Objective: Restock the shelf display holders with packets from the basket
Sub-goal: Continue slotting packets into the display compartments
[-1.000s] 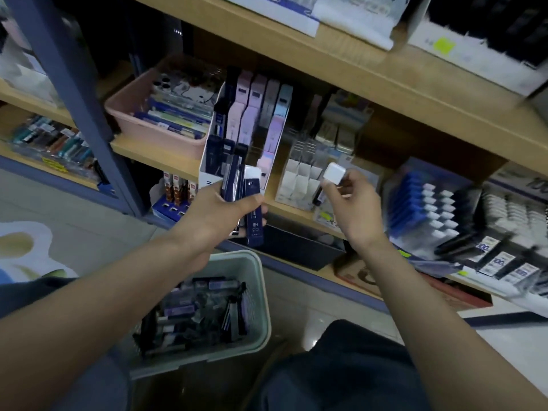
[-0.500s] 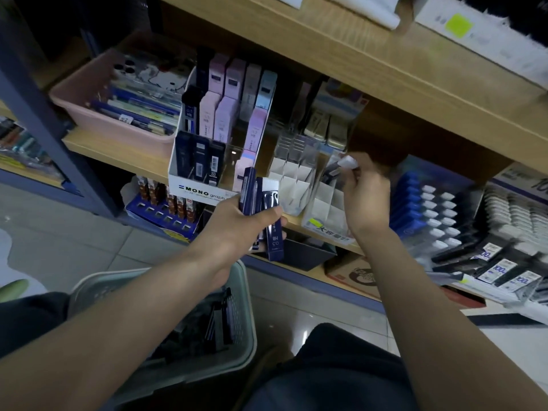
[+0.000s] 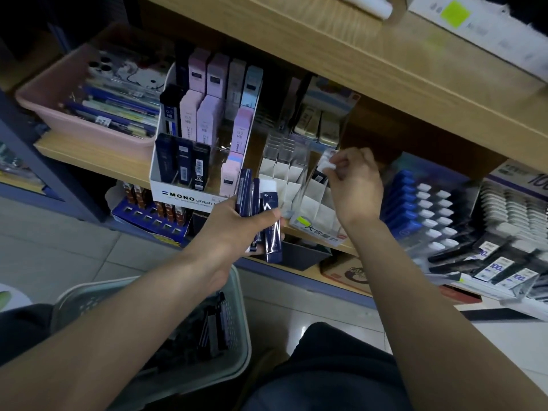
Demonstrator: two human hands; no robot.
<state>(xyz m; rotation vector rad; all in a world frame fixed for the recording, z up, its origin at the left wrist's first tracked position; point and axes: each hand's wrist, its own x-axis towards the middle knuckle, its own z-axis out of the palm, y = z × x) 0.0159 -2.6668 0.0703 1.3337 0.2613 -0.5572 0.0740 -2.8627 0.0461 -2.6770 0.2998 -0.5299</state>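
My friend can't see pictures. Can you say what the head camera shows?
A person's right hand pinches a small white-topped packet over a clear display holder on a wooden shelf, while the left hand grips several dark blue packets above a basket.

Both arms are bare, with skin showing from the lower edge of the view to the fingertips: left forearm (image 3: 118, 321) and right forearm (image 3: 430, 292). The left grip (image 3: 234, 226) and right grip (image 3: 355, 185) are bare too. Dark blue-black cloth covers one leg (image 3: 326, 366); similar dark cloth (image 3: 20, 324) shows at the left edge.
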